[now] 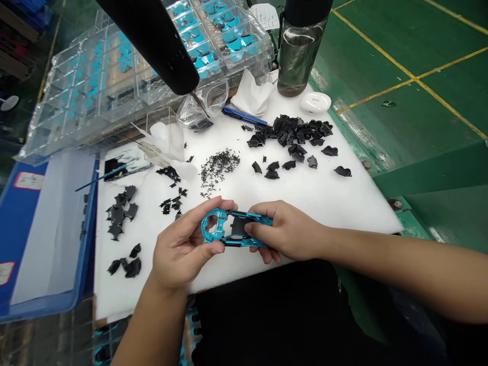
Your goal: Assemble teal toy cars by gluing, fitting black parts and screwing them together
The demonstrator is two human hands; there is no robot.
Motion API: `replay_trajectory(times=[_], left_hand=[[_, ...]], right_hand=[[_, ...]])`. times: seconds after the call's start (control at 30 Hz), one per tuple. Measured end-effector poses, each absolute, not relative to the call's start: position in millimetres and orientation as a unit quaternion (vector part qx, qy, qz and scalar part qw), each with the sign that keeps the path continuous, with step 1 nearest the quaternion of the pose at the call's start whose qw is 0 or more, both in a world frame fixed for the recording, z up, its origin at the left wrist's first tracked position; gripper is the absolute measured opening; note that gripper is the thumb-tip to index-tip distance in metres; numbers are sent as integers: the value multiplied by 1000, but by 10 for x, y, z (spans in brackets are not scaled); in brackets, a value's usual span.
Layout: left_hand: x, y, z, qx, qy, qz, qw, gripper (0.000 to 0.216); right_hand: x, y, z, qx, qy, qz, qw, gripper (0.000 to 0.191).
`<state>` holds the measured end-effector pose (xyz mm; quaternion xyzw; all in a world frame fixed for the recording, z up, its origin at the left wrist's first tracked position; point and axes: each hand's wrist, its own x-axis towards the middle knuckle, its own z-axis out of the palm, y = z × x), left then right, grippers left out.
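A shiny blue plastic frame (pixel 213 230) with a black insert in its middle is held between both hands over the near edge of the white foam mat (pixel 343 203). My left hand (pixel 183 249) grips its rounded left end, thumb on top and fingers underneath. My right hand (pixel 285 231) pinches the right end, thumb pressed on the black insert. A heap of small black screws (pixel 219 165) lies just beyond the hands. A pile of black plastic pieces (pixel 293 134) sits at the mat's far right.
More black pieces (pixel 122 211) lie at the left. Clear trays with blue parts (pixel 114 81) are stacked at the back. A black electric screwdriver (pixel 160 46) hangs above. A water bottle (pixel 299 51), a white case (pixel 315 101) and a blue bin (pixel 49 229) stand around.
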<state>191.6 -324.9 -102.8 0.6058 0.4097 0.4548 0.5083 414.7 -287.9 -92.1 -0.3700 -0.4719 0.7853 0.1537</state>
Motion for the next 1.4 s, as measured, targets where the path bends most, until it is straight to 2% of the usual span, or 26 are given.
replay_trajectory(times=[0.5, 0.57, 0.63, 0.7, 0.87, 1.13, 1.4], left_hand=[[1916, -3283, -1070, 620, 409, 448, 498, 61], [1950, -3268, -1067, 598, 394, 460, 524, 62], [1983, -3241, -1061, 559, 383, 467, 568, 66], [1998, -3214, -1061, 523, 395, 444, 611, 71], [1952, -3217, -1115, 537, 409, 390, 627, 58], [1993, -3254, -1021, 573, 362, 418, 605, 45], [2006, -3212, -932, 622, 359, 405, 566, 50]], right_hand=[[4114, -2949, -906, -439, -554, 686, 172, 24], [4124, -2958, -960, -450, -615, 612, 212, 21], [4150, -2956, -1027, -444, -725, 447, 279, 14], [4188, -2949, -1083, -385, -813, 302, 314, 15], [4263, -2959, -1107, -297, -877, 159, 342, 24], [4325, -2995, -1071, -232, -869, 151, 410, 43], [4357, -3009, -1040, -218, -869, 143, 420, 43]])
